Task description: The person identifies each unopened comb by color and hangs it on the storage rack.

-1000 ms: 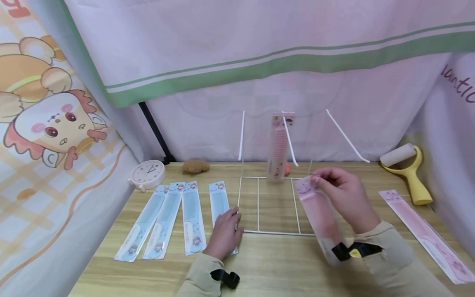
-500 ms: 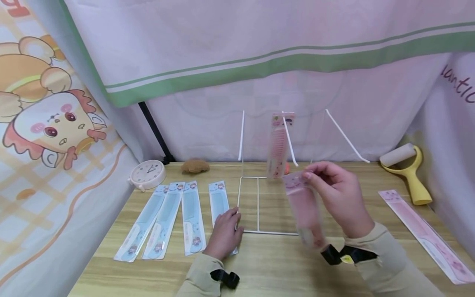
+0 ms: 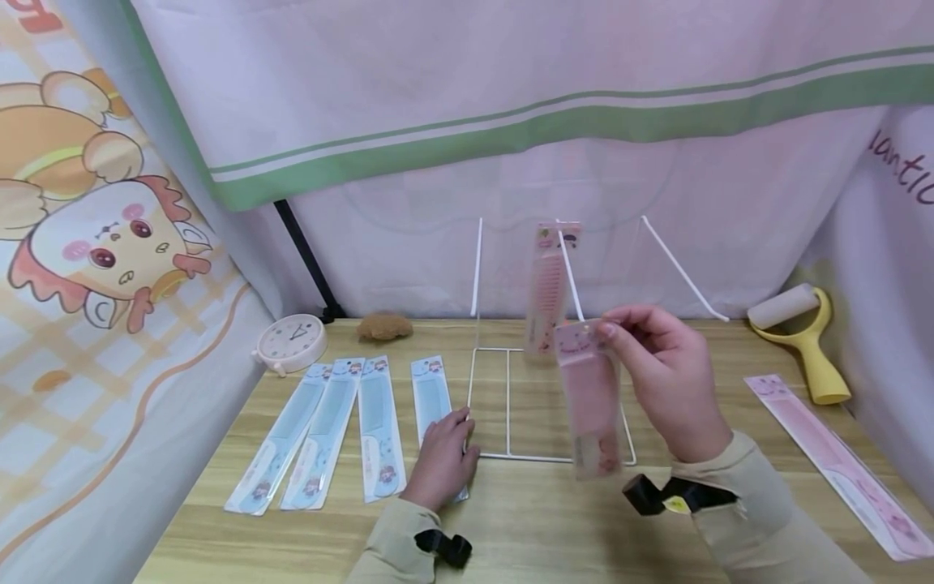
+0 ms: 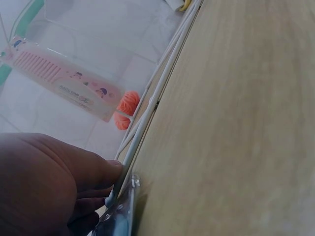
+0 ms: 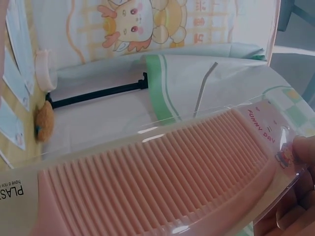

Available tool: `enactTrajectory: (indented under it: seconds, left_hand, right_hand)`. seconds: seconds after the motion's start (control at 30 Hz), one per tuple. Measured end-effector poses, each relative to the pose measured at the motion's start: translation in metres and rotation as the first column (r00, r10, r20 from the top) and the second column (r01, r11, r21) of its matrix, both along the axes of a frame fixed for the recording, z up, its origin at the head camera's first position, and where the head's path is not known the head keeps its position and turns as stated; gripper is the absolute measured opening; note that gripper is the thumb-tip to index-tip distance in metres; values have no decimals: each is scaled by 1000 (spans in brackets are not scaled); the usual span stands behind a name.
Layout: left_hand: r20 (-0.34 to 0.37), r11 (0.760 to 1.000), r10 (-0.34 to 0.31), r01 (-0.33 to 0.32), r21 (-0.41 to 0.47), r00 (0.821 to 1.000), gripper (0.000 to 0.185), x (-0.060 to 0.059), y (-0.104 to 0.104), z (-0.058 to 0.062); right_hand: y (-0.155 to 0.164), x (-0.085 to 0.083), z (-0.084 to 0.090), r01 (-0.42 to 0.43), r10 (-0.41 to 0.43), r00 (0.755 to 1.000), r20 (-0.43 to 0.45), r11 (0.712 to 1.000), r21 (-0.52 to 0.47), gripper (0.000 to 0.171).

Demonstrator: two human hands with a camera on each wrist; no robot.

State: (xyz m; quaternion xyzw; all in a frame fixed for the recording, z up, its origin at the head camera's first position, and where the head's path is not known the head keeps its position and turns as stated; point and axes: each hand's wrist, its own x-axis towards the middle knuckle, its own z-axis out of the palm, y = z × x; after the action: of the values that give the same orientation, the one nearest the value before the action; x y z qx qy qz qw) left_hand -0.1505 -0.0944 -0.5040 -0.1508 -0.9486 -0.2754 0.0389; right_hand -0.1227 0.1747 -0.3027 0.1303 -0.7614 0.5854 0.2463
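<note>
Held comb (image 3: 589, 397) shared: head above, right wrist close

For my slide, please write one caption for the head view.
A right hand pinches a packaged pink comb at a white wire rack that the left hand holds.

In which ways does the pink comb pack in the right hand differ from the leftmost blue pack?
The pink comb pack looks pink, while the leftmost blue pack is light blue. The right hand pinches the pink comb pack near its top, above the table; the leftmost blue pack lies on the table. Both are long and narrow.
</note>
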Motion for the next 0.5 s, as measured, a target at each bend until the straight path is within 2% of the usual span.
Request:
enactTrajectory:
  seconds: [0.27,0.5]
  left_hand:
    - [8,1000,0,0,-1,1000,40,0,1,2]
    - [37,1000,7,-7,-1,999,40,-1,0,2]
  right_hand:
    - [0,-5,-3,-11,11,1000,1,999,-38,18]
    - [-3,-10,-8,-44,46,999,8,989,-143,16]
